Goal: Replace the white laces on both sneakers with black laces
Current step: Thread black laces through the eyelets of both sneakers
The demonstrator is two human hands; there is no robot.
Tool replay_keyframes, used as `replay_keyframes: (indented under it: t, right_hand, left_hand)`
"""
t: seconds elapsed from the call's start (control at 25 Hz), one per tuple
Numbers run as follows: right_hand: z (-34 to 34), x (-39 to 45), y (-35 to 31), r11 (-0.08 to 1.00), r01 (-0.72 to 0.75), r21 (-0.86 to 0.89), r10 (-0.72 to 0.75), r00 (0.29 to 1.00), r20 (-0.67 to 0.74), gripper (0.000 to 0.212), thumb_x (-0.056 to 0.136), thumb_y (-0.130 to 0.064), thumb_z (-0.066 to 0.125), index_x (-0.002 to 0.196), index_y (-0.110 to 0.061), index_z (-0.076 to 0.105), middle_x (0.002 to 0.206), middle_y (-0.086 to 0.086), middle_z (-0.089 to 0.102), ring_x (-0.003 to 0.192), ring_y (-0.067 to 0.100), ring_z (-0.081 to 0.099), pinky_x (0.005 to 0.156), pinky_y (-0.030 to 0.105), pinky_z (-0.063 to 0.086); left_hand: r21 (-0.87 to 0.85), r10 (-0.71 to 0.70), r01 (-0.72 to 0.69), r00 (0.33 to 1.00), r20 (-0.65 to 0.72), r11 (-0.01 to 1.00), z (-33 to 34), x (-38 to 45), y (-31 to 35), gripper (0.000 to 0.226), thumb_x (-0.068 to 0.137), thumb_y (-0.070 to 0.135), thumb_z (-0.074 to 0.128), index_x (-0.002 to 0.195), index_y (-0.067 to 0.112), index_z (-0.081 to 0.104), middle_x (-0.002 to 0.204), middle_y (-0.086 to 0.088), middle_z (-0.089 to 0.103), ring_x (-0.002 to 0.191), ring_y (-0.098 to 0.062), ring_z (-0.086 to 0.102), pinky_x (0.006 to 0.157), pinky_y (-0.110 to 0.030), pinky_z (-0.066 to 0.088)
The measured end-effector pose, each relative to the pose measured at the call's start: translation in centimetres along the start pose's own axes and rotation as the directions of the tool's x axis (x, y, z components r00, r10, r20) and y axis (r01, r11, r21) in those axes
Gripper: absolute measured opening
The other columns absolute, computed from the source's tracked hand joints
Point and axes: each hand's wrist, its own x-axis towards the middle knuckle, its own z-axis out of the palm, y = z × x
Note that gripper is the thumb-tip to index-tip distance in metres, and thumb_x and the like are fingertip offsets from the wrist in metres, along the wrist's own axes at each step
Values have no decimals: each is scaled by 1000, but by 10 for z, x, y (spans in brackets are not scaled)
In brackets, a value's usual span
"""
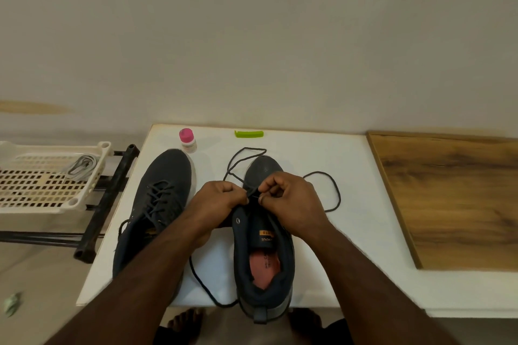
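Two dark sneakers stand on a white board [322, 154], toes pointing away from me. The left sneaker [165, 185] has a black lace threaded through its eyelets. Over the eyelets of the right sneaker [263, 255], my left hand [221, 202] and my right hand [288, 199] both pinch the black lace [335, 190]. That lace loops loosely past the toe, out to the right, and down beside the shoe on the left. White laces [81, 166] lie in a cream tray [36, 202] at the left.
A small bottle with a pink cap [187, 139] and a green plastic piece [249, 133] sit at the board's far edge. A wooden panel [454, 199] lies to the right. A black metal frame [109, 199] runs under the tray. Bare feet show below the board.
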Motion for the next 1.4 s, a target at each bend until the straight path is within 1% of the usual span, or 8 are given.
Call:
replay_keyframes:
  t: [0.08,0.24,0.48,0.68,0.84,1.0,1.2,1.4]
  right_hand:
    - [0,0,-1,1000,9,-10,-9,1000,-5,22,81,-15,73,78,-35,66,73,-11,68,73,3,63,66,22,54]
    - [2,-1,-3,999,38,-21,-38,999,0,21,81,-15,71,83,-35,66,74,-15,67,74,-1,63,62,11,49]
    - [0,-1,-1,999,40,-31,-40,999,-5,20,83,-14,71,83,-33,67,74,-16,67,77,-4,62,64,7,46]
    - [1,-1,0,1000,23,-10,-23,1000,-13,15,85,-16,73,85,-30,69,77,-15,68,78,-3,63,64,7,46]
    - [0,-1,-1,1000,15,-8,-15,1000,-10,20,85,-16,73,83,-34,65,77,-15,68,79,-4,63,64,8,48]
    - [-2,-1,-4,1000,9,-15,-9,1000,-12,22,84,-15,71,84,-35,62,76,-12,68,77,-1,63,63,12,50]
    - [-4,-2,-4,1000,-3,-20,2,999,-32,24,82,-12,70,85,-35,61,74,-12,67,75,-1,63,64,17,51]
    - [-2,-2,-3,999,9,-33,-10,1000,-25,28,87,-14,71,86,-38,58,80,-16,65,78,-2,63,68,11,49]
  left_hand:
    - [-11,-5,5,1000,8,1000,-1,1,1,7,82,8,68,84,4,73,68,-8,69,55,-12,64,50,-22,51]
    - [-18,-14,14,1000,23,1000,-2,4,0,4,82,9,70,80,11,73,70,-6,70,59,-12,67,53,-25,53]
    - [-136,-44,60,992,117,989,-7,2,2,9,91,9,65,94,7,74,89,-13,75,76,-19,73,63,-31,58]
    - [-170,-67,95,984,165,981,-10,-1,1,16,93,6,62,106,2,71,100,-18,75,85,-25,74,69,-34,59]
    - [-150,-37,67,980,195,986,-11,-3,3,11,92,8,66,100,6,73,96,-14,75,80,-20,73,65,-29,57]
    - [-45,52,-45,983,175,998,-9,-5,6,6,91,14,68,91,11,74,90,-10,75,77,-17,73,63,-26,56]
    - [-54,64,-56,983,170,997,-7,-6,8,14,95,21,65,95,11,75,92,-11,75,83,-24,75,66,-30,58]
    - [28,98,-101,991,94,994,0,-4,5,5,91,18,70,94,15,73,84,-10,75,74,-20,73,64,-30,58]
